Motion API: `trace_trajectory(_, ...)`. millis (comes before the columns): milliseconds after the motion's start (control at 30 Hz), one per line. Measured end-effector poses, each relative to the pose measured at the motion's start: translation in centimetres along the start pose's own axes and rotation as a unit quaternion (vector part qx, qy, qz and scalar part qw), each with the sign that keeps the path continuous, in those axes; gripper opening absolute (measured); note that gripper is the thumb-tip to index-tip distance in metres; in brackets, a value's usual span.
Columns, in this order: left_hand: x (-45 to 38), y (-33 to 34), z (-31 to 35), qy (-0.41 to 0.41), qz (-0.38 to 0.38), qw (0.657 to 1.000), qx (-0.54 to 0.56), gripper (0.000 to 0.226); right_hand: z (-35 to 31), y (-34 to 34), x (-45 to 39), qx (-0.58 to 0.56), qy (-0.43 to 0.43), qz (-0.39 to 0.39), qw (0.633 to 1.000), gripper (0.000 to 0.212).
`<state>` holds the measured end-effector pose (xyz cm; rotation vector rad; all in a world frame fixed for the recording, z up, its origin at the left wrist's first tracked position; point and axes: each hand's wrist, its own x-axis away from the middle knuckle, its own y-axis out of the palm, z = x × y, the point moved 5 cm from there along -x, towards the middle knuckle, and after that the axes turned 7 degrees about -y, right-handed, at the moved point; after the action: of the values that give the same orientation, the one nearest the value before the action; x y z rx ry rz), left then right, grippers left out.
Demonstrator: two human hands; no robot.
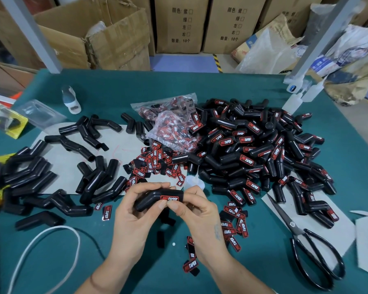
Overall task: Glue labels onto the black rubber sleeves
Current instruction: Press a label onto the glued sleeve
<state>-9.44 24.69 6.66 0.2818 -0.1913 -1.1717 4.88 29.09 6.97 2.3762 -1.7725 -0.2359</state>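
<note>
Both hands hold one black sleeve (155,200) just above the green table (263,240). The left hand (134,211) curls its fingers and thumb around the bent end, and the right hand (197,205) pinches the other end, with both thumbs next to a red and black label (169,198) on the sleeve. The label says TAPER in white, after a red word too small to read. It looks like the label is being pressed on now, so the glue can grab. I think the next move is to put this sleeve on the big pile (253,149) past the right hand, where the sleeves already wear labels, and then take a bare sleeve (89,187) from beyond the left hand. Loose labels (155,162) lie just past the hands, all saying the same word. Scissors (306,240) lie to the right of the right hand. Far boxes (179,24) have Chinese writing and "10"
</note>
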Motion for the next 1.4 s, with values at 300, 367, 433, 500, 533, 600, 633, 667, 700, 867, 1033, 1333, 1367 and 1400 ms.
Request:
trace_trajectory(300, 0.0, 0.1, 0.1, 0.035, -0.022, 0.999, -0.034, 0.033, 0.2, 0.2, 0.1, 0.001, 0.017, 0.002, 1.000, 0.046)
trace_trajectory(367, 0.0, 0.1, 0.1, 0.039, -0.025, 0.998, -0.038, 0.038, 0.2, 0.2, 0.1, 0.000, 0.017, -0.003, 1.000, 0.045)
trace_trajectory(433, -0.1, 0.0, 0.1, 0.040, -0.023, 0.998, -0.040, 0.037, 0.2, 0.3, 0.1, 0.006, 0.011, -0.009, 1.000, 0.044)
trace_trajectory(500, -0.1, 0.0, 0.2, 0.039, -0.018, 0.998, -0.036, 0.032, 0.1, 0.3, 0.1, 0.007, 0.004, -0.014, 1.000, 0.042)
trace_trajectory(533, -0.1, 0.0, 0.3, 0.039, -0.017, 0.999, -0.034, 0.030, 0.0, 0.3, 0.1, 0.006, 0.003, -0.015, 1.000, 0.041)
trace_trajectory(600, -0.1, 0.0, 0.4, 0.042, -0.019, 0.998, -0.031, 0.028, 0.0, 0.3, 0.1, 0.005, 0.006, -0.014, 1.000, 0.042)
trace_trajectory(633, -0.1, 0.0, 0.5, 0.044, -0.021, 0.998, -0.033, 0.028, 0.0, 0.3, 0.1, 0.006, 0.008, -0.014, 1.000, 0.044)
trace_trajectory(667, -0.1, 0.0, 0.5, 0.046, -0.023, 0.998, -0.035, 0.028, 0.0, 0.3, 0.1, 0.006, 0.011, -0.014, 1.000, 0.045)
trace_trajectory(700, -0.2, 0.0, 0.5, 0.047, -0.023, 0.998, -0.038, 0.028, 0.0, 0.3, 0.1, 0.005, 0.013, -0.015, 1.000, 0.046)
trace_trajectory(867, -0.1, 0.1, 0.8, 0.059, -0.027, 0.997, -0.049, 0.033, 0.1, 0.2, 0.1, -0.005, 0.020, -0.020, 1.000, 0.040)
trace_trajectory(1033, 0.1, 0.2, 1.5, 0.129, -0.034, 0.988, -0.084, 0.041, 0.2, 0.2, 0.1, -0.014, 0.034, -0.025, 0.999, 0.028)
trace_trajectory(1333, 0.5, 0.0, 1.7, 0.182, -0.035, 0.973, -0.136, 0.024, 0.4, 0.3, 0.2, -0.019, 0.023, -0.047, 0.998, 0.035)
trace_trajectory(1367, 0.4, -0.1, 1.6, 0.184, -0.032, 0.972, -0.144, 0.029, 0.4, 0.3, 0.2, -0.016, 0.020, -0.050, 0.998, 0.034)
trace_trajectory(1400, 0.4, -0.1, 1.6, 0.185, -0.029, 0.970, -0.153, 0.032, 0.3, 0.3, 0.2, -0.013, 0.019, -0.051, 0.998, 0.033)
